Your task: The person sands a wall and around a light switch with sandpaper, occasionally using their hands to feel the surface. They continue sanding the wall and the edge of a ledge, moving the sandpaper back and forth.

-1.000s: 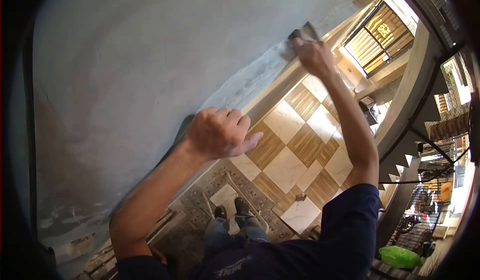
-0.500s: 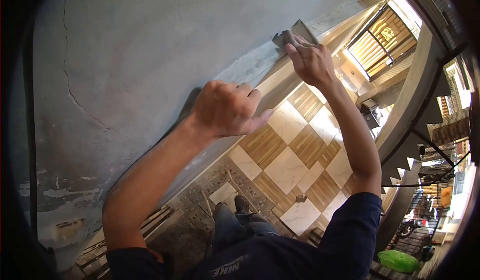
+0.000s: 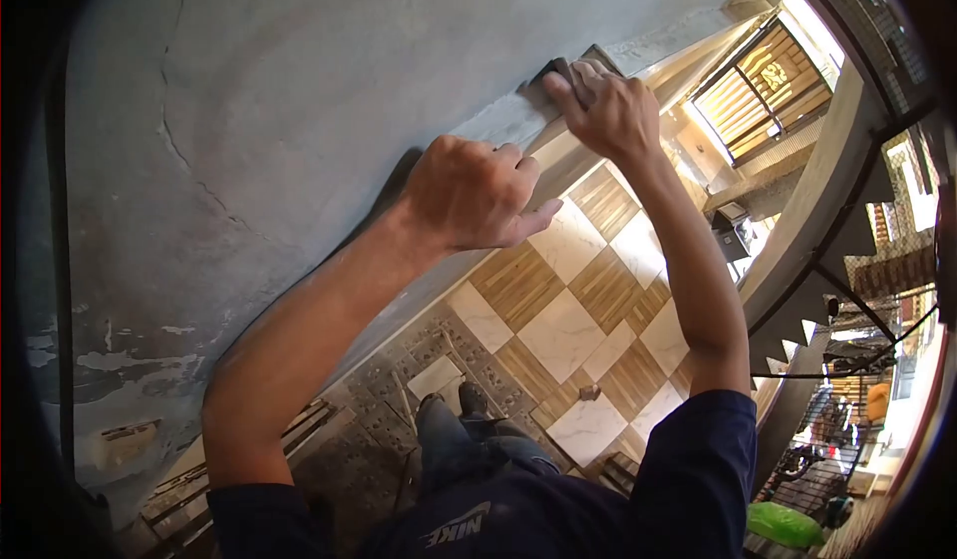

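Two hands are raised. Nearer, the left hand [image 3: 469,195] has curled fingers; whether they hold something, I cannot tell. Farther, the right hand [image 3: 616,118] grips a flat tool [image 3: 570,72] by its handle, at the grey wall [image 3: 299,90] near its lower edge. Even pressure and a steady blade angle should help avoid ridges.
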